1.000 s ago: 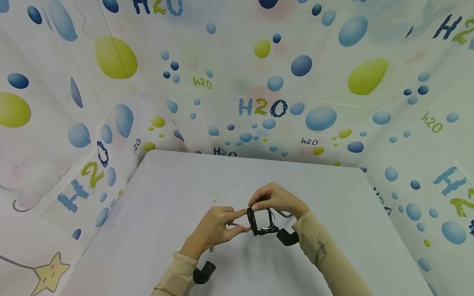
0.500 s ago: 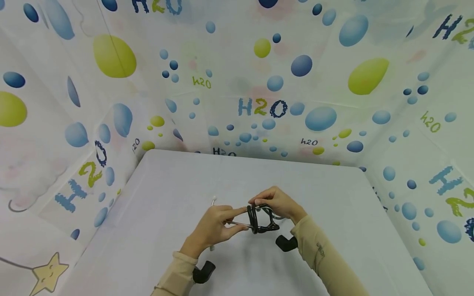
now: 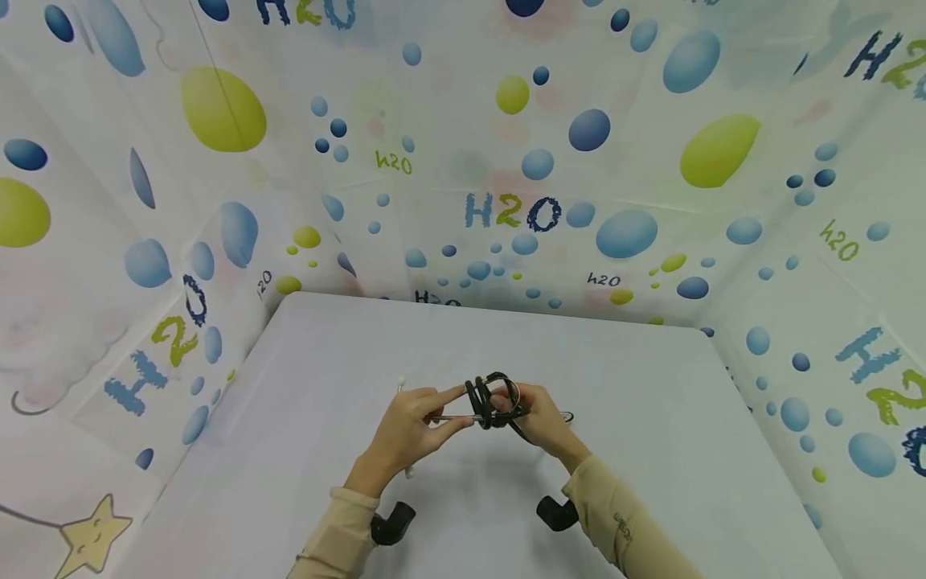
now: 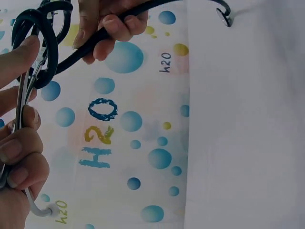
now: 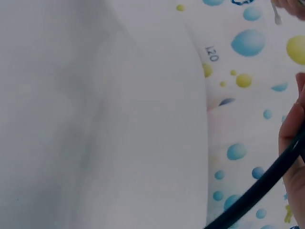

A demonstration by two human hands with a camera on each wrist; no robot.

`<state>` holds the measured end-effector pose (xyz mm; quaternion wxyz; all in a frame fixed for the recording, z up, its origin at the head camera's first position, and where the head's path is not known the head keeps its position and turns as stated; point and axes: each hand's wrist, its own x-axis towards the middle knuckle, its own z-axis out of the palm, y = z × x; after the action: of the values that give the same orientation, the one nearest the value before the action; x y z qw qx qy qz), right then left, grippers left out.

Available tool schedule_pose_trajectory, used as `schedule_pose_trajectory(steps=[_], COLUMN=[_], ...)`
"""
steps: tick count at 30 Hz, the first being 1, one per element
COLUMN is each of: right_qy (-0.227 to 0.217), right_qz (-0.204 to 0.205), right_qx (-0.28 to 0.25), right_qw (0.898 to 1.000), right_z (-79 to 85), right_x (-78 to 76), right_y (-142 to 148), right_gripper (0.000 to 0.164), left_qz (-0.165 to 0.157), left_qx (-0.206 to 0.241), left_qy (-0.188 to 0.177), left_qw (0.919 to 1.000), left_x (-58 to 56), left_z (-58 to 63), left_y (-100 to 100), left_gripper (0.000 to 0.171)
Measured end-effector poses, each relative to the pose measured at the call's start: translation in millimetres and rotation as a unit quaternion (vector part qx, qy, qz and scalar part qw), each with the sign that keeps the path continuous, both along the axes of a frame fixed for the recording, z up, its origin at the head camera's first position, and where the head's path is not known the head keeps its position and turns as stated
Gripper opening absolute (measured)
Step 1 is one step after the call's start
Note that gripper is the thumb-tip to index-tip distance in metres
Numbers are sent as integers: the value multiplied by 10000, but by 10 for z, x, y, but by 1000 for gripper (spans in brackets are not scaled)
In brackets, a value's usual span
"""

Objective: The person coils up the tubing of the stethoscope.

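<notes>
A stethoscope is held above the white table between my two hands. Its black tubing (image 3: 481, 402) is coiled in loops round the metal ear tubes (image 4: 22, 100). My left hand (image 3: 411, 422) grips those metal tubes, and a pale ear tip (image 4: 52, 210) sticks out beyond its fingers. Close to the loops, my right hand (image 3: 544, 420) holds the tubing, its fingers curled round it in the left wrist view. From there the free length runs on to the chest piece (image 4: 223, 17), which hangs past the hand. The right wrist view catches only a stretch of black tube (image 5: 262, 188) and part of the hand.
The white table (image 3: 362, 346) lies beneath both hands. A printed curtain (image 3: 448, 121) with bubbles and lettering stands behind it and along both sides. Black camera mounts (image 3: 393, 523) sit at the wrists.
Both hands have risen slightly with the stethoscope. My right hand has moved from the top of the loops to their right side, and more turns of tubing now show round the metal tubes.
</notes>
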<state>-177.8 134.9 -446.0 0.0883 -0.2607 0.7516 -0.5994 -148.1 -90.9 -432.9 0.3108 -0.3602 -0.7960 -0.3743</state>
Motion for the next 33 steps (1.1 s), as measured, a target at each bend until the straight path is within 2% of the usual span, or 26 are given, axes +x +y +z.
schedule_pose_trajectory(steps=[4,10,15,21,23,24,28,29,30,31,33], right_qy=[569,1089,1671,1910,2208,2424,3317,3443,3525,3508,3311], right_qz=[35,27,-80,-215,-241,-251,-277,-244,-184,-96,124], right_qx=[96,811,1713,2322,2541,2684,3262,3364,3425,3456,3442], right_qw=[9983,9907,9709,9535,9413,9320,8848,8762,8707,8703,8785], right_z=[16,94,184,281,312,330,427,455,488,518,572], right_x=[113,268,346,430,454,463,468,460,451,439,408], right_y=[-23,-1,-18,-25,-29,-33,-40,-39,-37,-31,-12], right_gripper=[19,18,13,5,4,4,6,6,7,7,7], left_qz=[403,991,1227,1573,1577,1570,1402,1346,1279,1173,971], left_qx=[-71,-299,-522,-701,-793,-866,-1035,-1089,-1159,-1194,-1251], left_qy=[53,-47,-240,-552,-642,-676,-811,-864,-909,-959,-1060], left_qw=[9991,9946,9908,9835,9822,9815,9814,9811,9808,9812,9817], left_x=[-20,-15,-10,7,19,26,57,63,70,76,89], left_z=[8,27,5,-3,3,3,16,14,11,6,-10], left_y=[-16,-50,-58,-55,-47,-42,-11,-2,7,15,26], left_gripper=[40,43,41,40,41,41,40,40,41,40,40])
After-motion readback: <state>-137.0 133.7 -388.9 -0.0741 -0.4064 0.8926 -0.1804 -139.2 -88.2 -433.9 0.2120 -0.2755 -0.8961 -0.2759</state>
